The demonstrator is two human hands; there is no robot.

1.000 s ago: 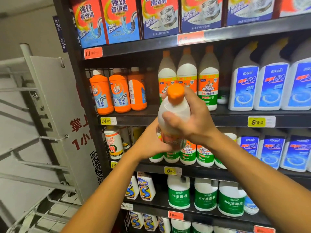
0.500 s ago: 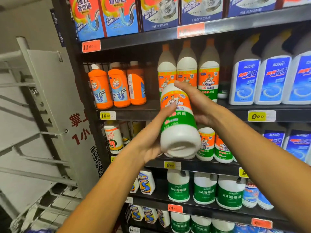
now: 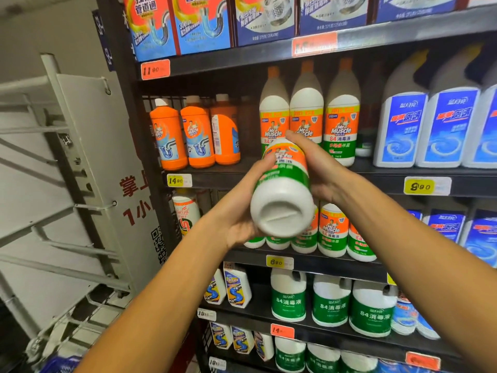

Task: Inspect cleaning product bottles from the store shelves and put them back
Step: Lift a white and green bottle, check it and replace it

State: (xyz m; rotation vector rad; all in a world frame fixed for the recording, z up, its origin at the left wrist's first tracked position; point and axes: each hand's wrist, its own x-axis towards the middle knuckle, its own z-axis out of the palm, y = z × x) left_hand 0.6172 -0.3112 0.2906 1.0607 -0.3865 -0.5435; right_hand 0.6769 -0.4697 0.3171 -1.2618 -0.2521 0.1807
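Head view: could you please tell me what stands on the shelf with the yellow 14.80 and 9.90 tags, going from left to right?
Orange drain-cleaner bottles → white Mr Muscle 84 disinfectant bottles → white bottles with blue labels.

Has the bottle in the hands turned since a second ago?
Yes. The held bottle has tipped from upright, cap up, so its base faces the camera and its top points toward the shelf.

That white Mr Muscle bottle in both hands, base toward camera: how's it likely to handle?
Mr Muscle bottle: likely rigid, as the walls show no denting under the left hand or right hand. The glossy plastic and label may be slippery. Its round body would probably roll if laid flat; the broad, recessed base suggests it stands steadily.
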